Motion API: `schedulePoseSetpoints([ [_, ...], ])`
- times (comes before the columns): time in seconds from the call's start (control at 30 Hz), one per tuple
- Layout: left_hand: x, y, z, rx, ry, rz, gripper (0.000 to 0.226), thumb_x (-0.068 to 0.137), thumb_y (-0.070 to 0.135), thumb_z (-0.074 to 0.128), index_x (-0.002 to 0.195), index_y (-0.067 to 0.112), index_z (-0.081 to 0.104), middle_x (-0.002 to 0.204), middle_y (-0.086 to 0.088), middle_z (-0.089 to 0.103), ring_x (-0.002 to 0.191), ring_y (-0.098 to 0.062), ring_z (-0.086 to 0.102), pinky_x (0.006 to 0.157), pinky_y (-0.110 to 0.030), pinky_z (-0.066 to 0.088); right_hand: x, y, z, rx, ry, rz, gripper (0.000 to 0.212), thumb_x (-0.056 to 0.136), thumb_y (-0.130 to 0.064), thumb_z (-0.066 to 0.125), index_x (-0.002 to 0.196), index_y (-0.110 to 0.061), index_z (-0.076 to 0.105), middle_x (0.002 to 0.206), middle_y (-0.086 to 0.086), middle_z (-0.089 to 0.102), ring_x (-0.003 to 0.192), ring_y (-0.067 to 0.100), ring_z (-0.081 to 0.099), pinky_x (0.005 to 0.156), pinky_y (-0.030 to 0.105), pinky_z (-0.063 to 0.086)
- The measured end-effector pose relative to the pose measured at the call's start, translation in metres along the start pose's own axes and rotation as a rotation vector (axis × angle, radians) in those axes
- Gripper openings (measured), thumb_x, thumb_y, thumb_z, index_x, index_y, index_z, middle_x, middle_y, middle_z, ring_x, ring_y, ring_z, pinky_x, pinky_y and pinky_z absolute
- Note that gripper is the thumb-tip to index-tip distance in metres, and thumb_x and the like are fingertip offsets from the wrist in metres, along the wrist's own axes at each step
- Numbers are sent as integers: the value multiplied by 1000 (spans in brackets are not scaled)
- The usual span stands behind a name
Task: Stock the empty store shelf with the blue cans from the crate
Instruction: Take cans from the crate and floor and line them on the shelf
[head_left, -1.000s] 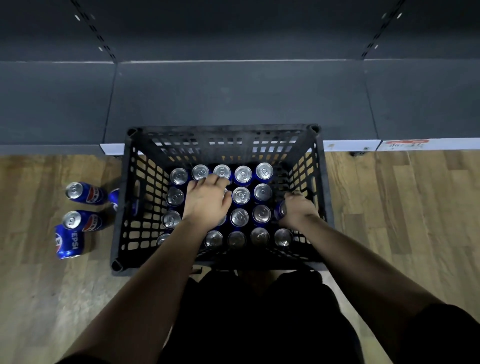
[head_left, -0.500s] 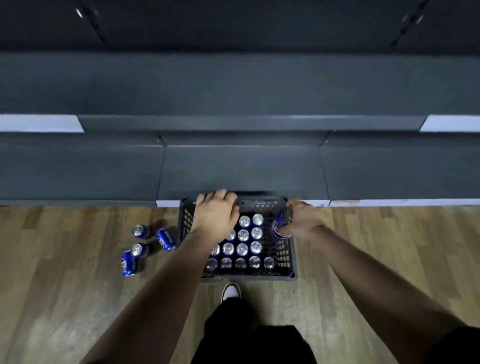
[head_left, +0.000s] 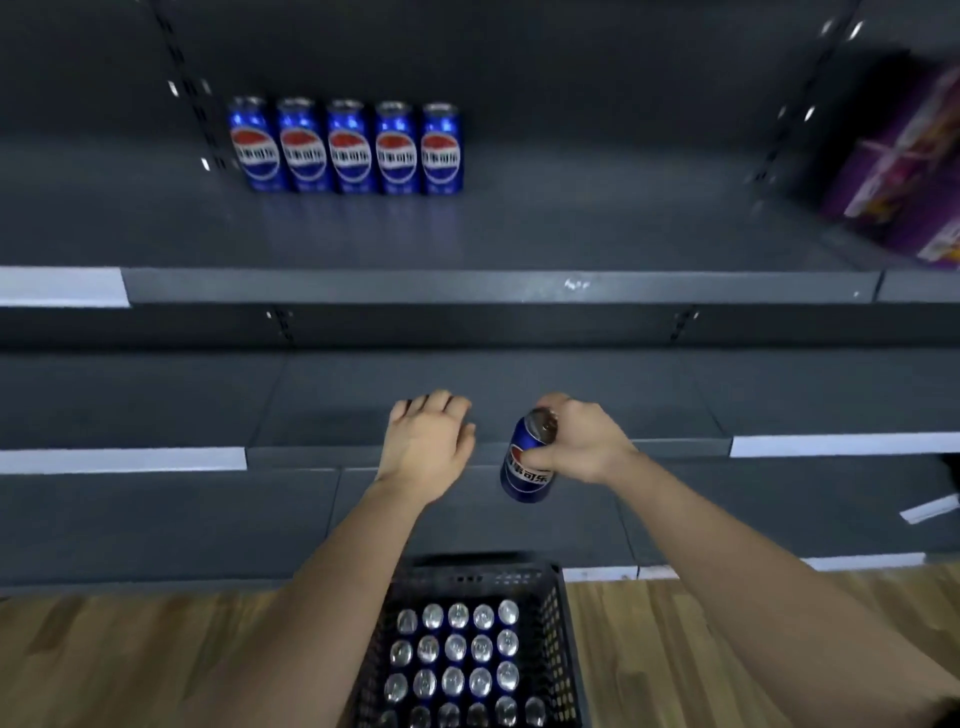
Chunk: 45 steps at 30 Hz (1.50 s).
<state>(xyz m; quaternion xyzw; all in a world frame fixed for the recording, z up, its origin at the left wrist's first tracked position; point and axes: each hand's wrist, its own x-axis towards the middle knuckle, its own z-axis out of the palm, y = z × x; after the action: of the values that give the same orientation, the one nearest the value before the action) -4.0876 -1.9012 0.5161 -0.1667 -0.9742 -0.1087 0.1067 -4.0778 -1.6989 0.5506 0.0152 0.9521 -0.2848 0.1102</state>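
My right hand (head_left: 576, 441) grips a blue can (head_left: 527, 460) by its upper part, held in the air in front of the lower shelves. My left hand (head_left: 428, 441) hovers beside it, palm down, fingers loosely curled, holding nothing. Below, the black crate (head_left: 563, 644) stands on the wooden floor with several blue cans upright in it, silver tops showing. On the upper dark shelf (head_left: 467, 234) a row of several blue cans (head_left: 345, 148) stands at the back left, labels facing me.
A purple box (head_left: 904, 166) sits at the right end of the upper shelf. Two lower dark shelves (head_left: 779, 395) run across the view with white price strips (head_left: 62, 286) on their front edges. Wooden floor (head_left: 130, 660) flanks the crate.
Both hands rose out of the crate, the right one carrying a can. My view lifted from the crate to the shelves, bringing the upper shelf's can row into sight.
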Motion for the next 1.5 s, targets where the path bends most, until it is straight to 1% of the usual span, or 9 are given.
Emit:
schedulePoseSetpoints([
  [0.13, 34, -5, -38, 6, 83, 36, 36, 96, 33, 40, 127, 21, 53, 122, 1, 56, 111, -21, 52, 98, -34, 31, 8, -42, -47, 15, 106, -64, 55, 52, -46, 69, 102, -27, 58, 94, -2, 67, 89, 20, 64, 79, 35, 55],
  [0.23, 59, -8, -60, 10, 142, 52, 35, 95, 33, 42, 126, 22, 54, 121, 2, 57, 109, -21, 52, 96, -35, 32, 14, -65, -78, 34, 181, -129, 41, 59, -42, 73, 94, -26, 61, 90, -5, 67, 87, 18, 64, 78, 34, 55],
  [0.4, 97, -12, -87, 29, 232, 67, 33, 93, 33, 46, 123, 22, 56, 118, 2, 58, 110, -22, 51, 93, -34, 32, 28, -95, -126, 79, 271, -184, 49, 68, -31, 76, 110, -25, 53, 99, 0, 66, 91, 21, 63, 77, 33, 55],
  [0.67, 154, -18, -92, 67, 212, -21, 37, 96, 37, 39, 128, 24, 51, 126, 4, 54, 114, -20, 48, 96, -34, 31, 73, -118, -185, 167, 357, -237, 47, 71, -24, 76, 111, -23, 51, 103, 4, 64, 92, 21, 63, 67, 26, 49],
  [0.97, 173, -24, -75, 99, 148, -69, 35, 97, 40, 34, 124, 28, 53, 124, 6, 55, 111, -18, 52, 94, -35, 31, 120, -102, -181, 221, 340, -202, 49, 72, -23, 76, 116, -24, 55, 109, 1, 63, 98, 20, 61, 77, 28, 53],
  [1.13, 178, -30, -71, 126, 140, -41, 36, 96, 41, 33, 118, 27, 58, 116, 6, 60, 109, -18, 49, 93, -34, 31, 134, -105, -179, 242, 291, -231, 46, 75, -20, 74, 117, -27, 57, 110, -1, 63, 97, 15, 60, 68, 20, 47],
  [1.3, 178, -34, -64, 82, 237, -23, 27, 93, 33, 42, 102, 21, 64, 101, 4, 65, 95, -19, 54, 78, -33, 41, 140, -94, -156, 424, 324, -289, 75, 76, -15, 74, 141, -29, 38, 125, -2, 58, 112, 17, 58, 94, 29, 46],
  [1.43, 178, -36, -61, 90, 253, -27, 30, 92, 35, 37, 99, 25, 63, 97, 7, 63, 93, -17, 53, 75, -31, 41, 144, -78, -125, 504, 445, -282, 95, 59, -31, 86, 138, -26, 33, 131, -3, 51, 112, 13, 58, 97, 31, 49],
  [1.5, 179, -37, -60, 86, 260, -26, 33, 91, 38, 33, 98, 26, 63, 97, 8, 62, 93, -16, 51, 77, -32, 41, 146, -73, -114, 468, 516, -251, 92, 55, -34, 89, 131, -21, 38, 127, -3, 52, 110, 14, 59, 93, 31, 52],
])
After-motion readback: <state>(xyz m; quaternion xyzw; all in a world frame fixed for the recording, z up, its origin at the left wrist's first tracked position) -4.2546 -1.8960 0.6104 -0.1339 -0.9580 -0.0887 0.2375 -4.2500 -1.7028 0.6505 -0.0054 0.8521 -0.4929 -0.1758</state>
